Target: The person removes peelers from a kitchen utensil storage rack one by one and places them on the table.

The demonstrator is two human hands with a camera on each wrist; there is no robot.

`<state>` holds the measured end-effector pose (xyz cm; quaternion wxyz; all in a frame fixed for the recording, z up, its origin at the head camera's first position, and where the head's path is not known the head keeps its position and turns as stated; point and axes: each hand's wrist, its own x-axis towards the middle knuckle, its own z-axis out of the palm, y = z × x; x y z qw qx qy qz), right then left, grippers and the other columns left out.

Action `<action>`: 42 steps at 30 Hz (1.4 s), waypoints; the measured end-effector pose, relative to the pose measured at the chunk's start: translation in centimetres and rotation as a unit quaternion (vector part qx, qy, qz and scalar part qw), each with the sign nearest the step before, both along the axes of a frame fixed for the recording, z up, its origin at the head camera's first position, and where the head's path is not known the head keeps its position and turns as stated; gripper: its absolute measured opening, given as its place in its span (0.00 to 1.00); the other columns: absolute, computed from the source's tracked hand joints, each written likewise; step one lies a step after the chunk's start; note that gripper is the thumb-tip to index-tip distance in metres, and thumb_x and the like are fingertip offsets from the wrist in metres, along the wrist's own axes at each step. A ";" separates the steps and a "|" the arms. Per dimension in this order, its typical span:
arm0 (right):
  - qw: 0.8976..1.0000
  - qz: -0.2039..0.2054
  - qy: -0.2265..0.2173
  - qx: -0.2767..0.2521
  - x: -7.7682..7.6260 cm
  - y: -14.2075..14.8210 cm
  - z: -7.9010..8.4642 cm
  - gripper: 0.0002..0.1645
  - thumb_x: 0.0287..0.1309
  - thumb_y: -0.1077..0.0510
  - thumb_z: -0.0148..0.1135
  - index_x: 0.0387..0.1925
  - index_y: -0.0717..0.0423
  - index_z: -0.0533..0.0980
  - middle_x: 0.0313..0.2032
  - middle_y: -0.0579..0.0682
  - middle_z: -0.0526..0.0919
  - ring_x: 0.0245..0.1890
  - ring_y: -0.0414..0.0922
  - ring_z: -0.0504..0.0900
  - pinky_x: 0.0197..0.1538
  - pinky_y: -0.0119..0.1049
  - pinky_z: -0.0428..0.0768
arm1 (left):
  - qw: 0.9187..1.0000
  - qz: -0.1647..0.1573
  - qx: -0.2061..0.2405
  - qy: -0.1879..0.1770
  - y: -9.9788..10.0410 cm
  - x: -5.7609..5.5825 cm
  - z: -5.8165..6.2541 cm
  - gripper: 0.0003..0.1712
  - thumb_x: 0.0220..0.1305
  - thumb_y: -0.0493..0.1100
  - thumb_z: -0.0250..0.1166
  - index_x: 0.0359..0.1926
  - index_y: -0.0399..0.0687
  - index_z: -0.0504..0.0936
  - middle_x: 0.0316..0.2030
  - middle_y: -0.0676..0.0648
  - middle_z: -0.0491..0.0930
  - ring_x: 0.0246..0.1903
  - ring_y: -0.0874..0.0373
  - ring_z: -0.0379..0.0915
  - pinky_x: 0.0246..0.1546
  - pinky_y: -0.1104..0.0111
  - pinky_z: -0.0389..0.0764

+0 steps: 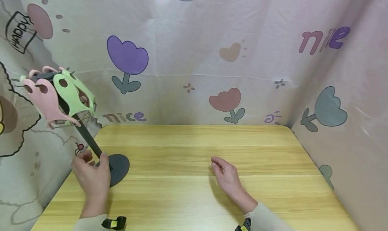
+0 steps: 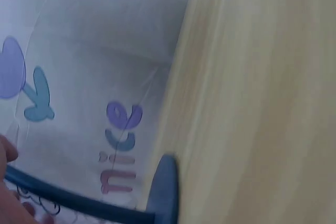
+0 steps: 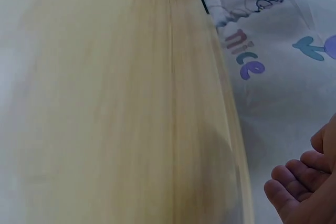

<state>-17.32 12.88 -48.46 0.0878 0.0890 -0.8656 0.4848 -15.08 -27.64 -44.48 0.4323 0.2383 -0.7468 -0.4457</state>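
At the left of the head view stands a dark grey stand (image 1: 86, 135) with a round base (image 1: 121, 168) on the table. Several pink pieces (image 1: 50, 99) and green pieces (image 1: 68, 94) hang around its top by holes on short pegs. A thin bar spans their lower ends. My left hand (image 1: 94, 177) is low on the pole (image 2: 79, 199), with the thumb on one side and curled fingers on the other; it holds the pole loosely. My right hand (image 1: 225, 177) hangs relaxed above the middle of the table, fingers (image 3: 286, 182) loosely bent, holding nothing.
The light wooden table (image 1: 182, 150) reaches back to a printed curtain (image 1: 182, 55) that wraps the far and side edges. The stand is near the table's left edge, its hung pieces leaning over that edge in the head view.
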 end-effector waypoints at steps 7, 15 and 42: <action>1.000 0.019 -0.001 0.005 0.2 -0.9 -0.2 0.17 0.76 0.58 0.60 0.59 0.61 0.83 0.53 0.56 0.90 0.51 0.51 0.89 0.53 0.43 0.88 | 0.995 -0.072 -0.034 -0.064 -2.7 -1.5 0.3 0.24 0.73 0.46 0.64 0.64 0.39 0.77 0.47 0.56 0.77 0.42 0.81 0.69 0.41 0.88 0.70; 1.000 0.022 -0.013 0.010 0.3 -0.9 -0.5 0.17 0.77 0.57 0.59 0.59 0.60 0.83 0.54 0.56 0.90 0.55 0.52 0.88 0.56 0.47 0.87 | 0.972 -0.234 0.005 -0.031 -5.2 -1.9 -0.2 0.20 0.77 0.38 0.63 0.66 0.47 0.77 0.49 0.69 0.81 0.46 0.81 0.80 0.47 0.89 0.77; 0.998 0.042 -0.051 -0.013 0.0 -1.4 -1.4 0.19 0.78 0.58 0.57 0.62 0.60 0.81 0.57 0.57 0.88 0.59 0.54 0.86 0.60 0.49 0.85 | 0.881 -0.472 0.019 -0.005 -4.7 -3.4 0.8 0.17 0.80 0.33 0.55 0.65 0.43 0.74 0.53 0.61 0.86 0.52 0.71 0.85 0.52 0.77 0.84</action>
